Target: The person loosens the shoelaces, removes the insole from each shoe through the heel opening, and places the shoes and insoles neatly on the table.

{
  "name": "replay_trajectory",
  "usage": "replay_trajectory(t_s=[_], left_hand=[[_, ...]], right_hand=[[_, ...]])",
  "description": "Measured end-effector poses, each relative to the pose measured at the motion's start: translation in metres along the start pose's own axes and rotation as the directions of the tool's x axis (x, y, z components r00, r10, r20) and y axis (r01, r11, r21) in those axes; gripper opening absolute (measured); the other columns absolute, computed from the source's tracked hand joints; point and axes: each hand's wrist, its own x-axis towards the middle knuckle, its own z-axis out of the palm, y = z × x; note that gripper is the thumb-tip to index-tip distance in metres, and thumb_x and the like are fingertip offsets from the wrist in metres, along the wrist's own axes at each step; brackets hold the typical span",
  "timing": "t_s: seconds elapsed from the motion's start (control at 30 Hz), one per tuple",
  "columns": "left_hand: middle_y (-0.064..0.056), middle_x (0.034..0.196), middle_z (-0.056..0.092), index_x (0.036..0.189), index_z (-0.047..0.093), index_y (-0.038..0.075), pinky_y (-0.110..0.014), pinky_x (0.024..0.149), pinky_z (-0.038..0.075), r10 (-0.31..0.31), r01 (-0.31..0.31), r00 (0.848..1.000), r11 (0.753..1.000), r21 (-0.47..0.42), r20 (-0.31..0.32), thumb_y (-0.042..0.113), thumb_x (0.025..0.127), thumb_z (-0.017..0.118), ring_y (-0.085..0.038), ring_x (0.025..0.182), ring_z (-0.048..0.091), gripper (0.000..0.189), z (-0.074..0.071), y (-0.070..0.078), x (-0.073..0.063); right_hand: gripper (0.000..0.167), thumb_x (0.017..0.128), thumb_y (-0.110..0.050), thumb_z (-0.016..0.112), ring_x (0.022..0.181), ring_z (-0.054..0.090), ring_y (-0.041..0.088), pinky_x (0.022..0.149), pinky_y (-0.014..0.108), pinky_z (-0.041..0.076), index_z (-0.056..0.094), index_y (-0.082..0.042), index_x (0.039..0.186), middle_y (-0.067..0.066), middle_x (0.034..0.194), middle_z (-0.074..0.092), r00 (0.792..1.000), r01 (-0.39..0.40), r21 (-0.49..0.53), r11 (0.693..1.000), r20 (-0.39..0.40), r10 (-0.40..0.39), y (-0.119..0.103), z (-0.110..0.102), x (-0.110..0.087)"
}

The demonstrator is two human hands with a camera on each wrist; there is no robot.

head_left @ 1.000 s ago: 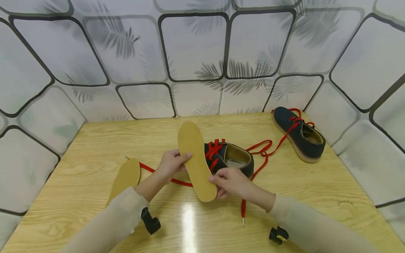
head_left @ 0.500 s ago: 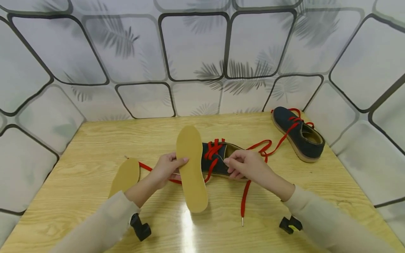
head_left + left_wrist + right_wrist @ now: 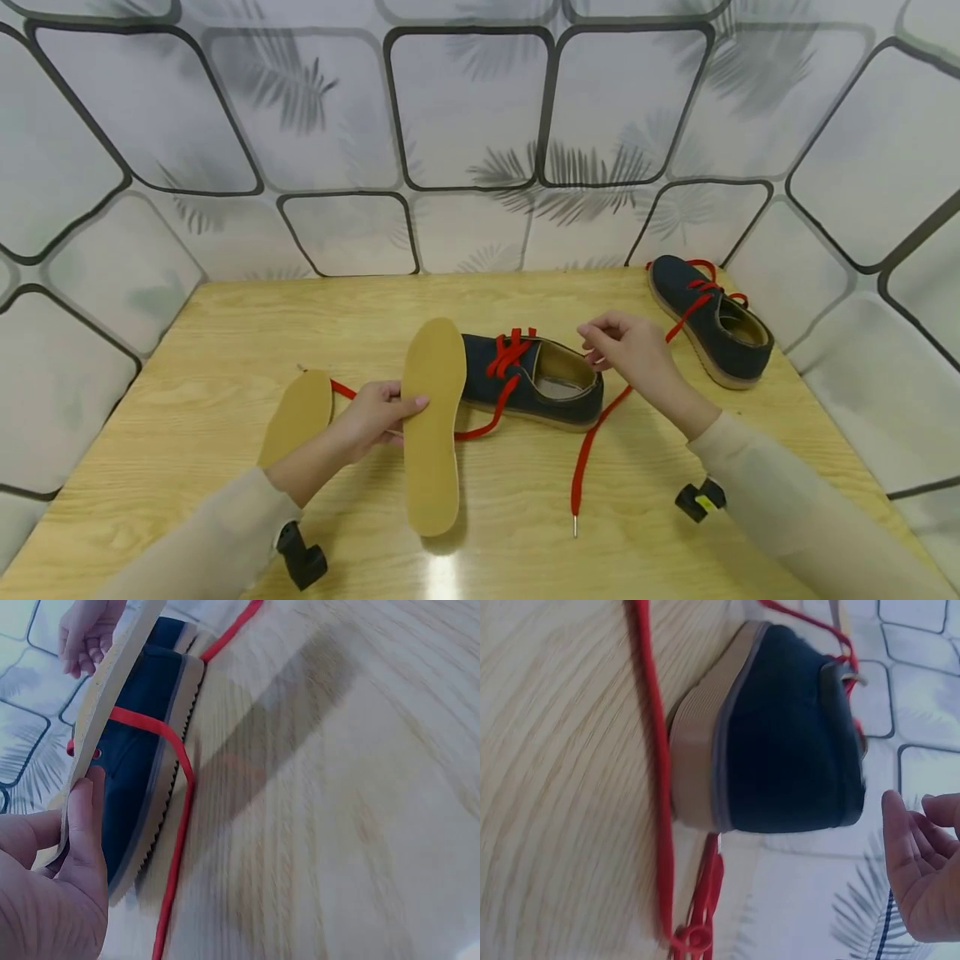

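My left hand [image 3: 372, 419] pinches a tan insole [image 3: 435, 475] by its edge, thumb on the face and fingers behind, as the left wrist view also shows. The insole stands nearly lengthwise toward me and overlaps the toe of a navy shoe [image 3: 480, 371] with red laces. That shoe lies on its sole, its opening to the right. Just beyond its heel, my right hand [image 3: 626, 350] hovers with nothing in its fingers. In the right wrist view its fingers [image 3: 895, 825] are loosely bent, apart from the shoe's heel [image 3: 787, 750].
A second insole [image 3: 300, 417] lies on the wooden table [image 3: 247, 333] at left, partly behind my left forearm. Another navy shoe [image 3: 708, 321] rests at the back right. A red lace [image 3: 581, 475] trails toward the front. A patterned backdrop [image 3: 480, 108] encloses the table's back and sides.
My right hand has let go of the insole and moved right and up, past the shoe's opening. My left hand has carried the insole slightly left and nearer, uncovering more of the shoe.
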Motion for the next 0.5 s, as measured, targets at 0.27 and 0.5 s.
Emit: replay_trajectory(t_s=[0.27, 0.5], left_hand=[[-0.003, 0.084, 0.071, 0.117, 0.055, -0.007, -0.025, 0.055, 0.054, -0.029, 0.028, 0.999, 0.999, 0.036, 0.032, 0.020, 0.095, 0.059, -0.014, 0.070, 0.069, 0.036, -0.013, -0.007, -0.007], [-0.003, 0.084, 0.070, 0.121, 0.052, -0.006, -0.024, 0.053, 0.053, -0.066, 0.063, 0.996, 0.997, 0.050, 0.068, 0.020, 0.095, 0.058, -0.014, 0.070, 0.069, 0.038, -0.028, -0.016, -0.011]], right_hand=[[0.026, 0.092, -0.028, 0.063, 0.081, 0.069, 0.027, 0.069, 0.034, 0.058, 0.070, -0.004, 0.102, 0.015, 0.093, 0.070, 0.999, -0.009, -0.127, 0.992, 0.030, 0.013, 0.012, -0.001, 0.009], [0.032, 0.091, -0.033, 0.064, 0.081, 0.066, 0.019, 0.064, 0.029, 0.054, 0.071, -0.007, 0.108, 0.012, 0.100, 0.070, 0.986, 0.009, -0.270, 0.963, 0.163, 0.036, 0.014, 0.000, 0.015]])
